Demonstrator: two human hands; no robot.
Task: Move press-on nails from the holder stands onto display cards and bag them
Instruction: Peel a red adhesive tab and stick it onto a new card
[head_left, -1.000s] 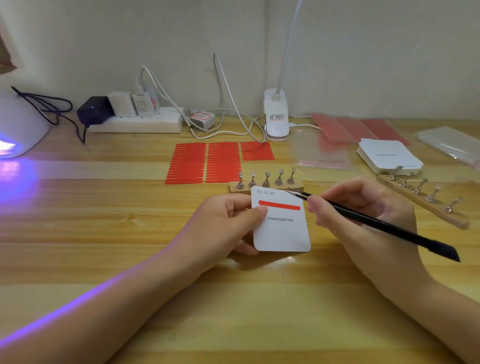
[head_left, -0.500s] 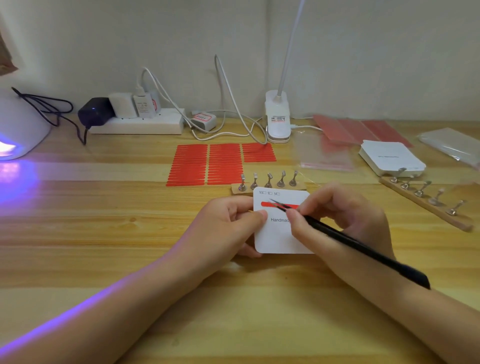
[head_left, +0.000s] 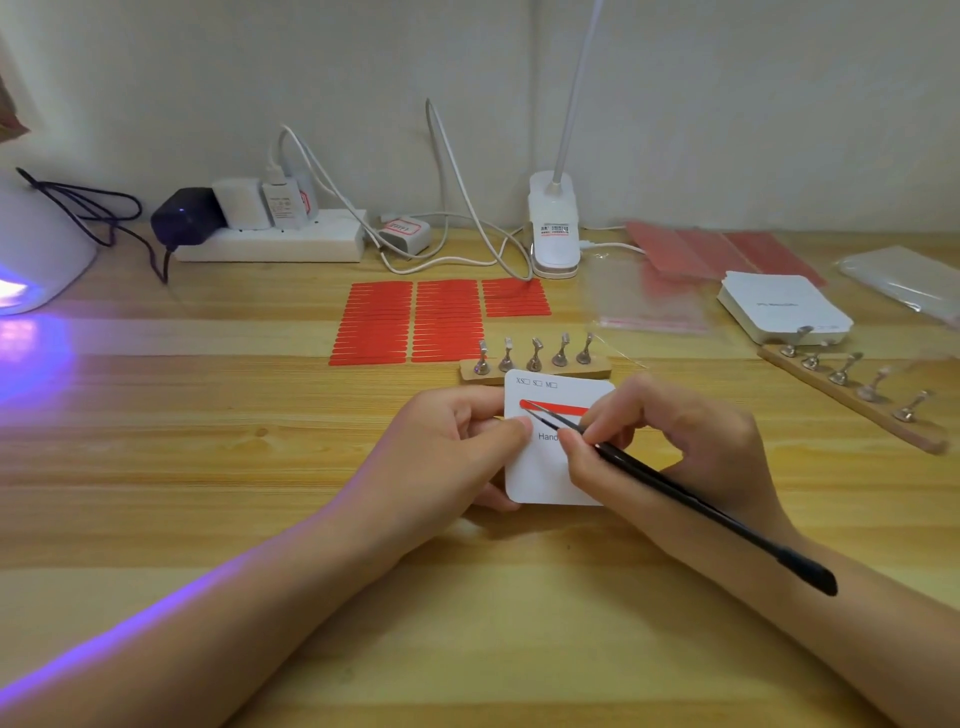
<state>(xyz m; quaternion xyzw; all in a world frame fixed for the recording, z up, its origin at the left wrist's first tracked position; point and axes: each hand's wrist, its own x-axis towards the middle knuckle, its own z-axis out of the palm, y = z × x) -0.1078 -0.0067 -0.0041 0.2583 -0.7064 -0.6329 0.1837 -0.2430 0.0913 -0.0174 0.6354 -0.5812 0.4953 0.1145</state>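
My left hand (head_left: 452, 447) grips the left edge of a white display card (head_left: 540, 467), thumb on its face. A red adhesive strip (head_left: 558, 408) runs across the card's top. My right hand (head_left: 670, 447) pinches black tweezers (head_left: 691, 499), their tip touching the strip's left end. Just behind the card stands a wooden holder stand (head_left: 535, 370) with several metal pegs carrying small nails. A second holder stand (head_left: 852, 395) lies at the right, angled.
Sheets of red adhesive strips (head_left: 410, 322) lie behind the stand. A stack of white cards (head_left: 784, 306) and clear bags (head_left: 649, 301) sit at the back right. A power strip (head_left: 270, 244), a lamp base (head_left: 555, 234) and a glowing nail lamp (head_left: 36, 260) line the back and left.
My right hand has moved left over the card, bringing the tweezer tip from the strip's right end to its left end. The left hand keeps holding the card.
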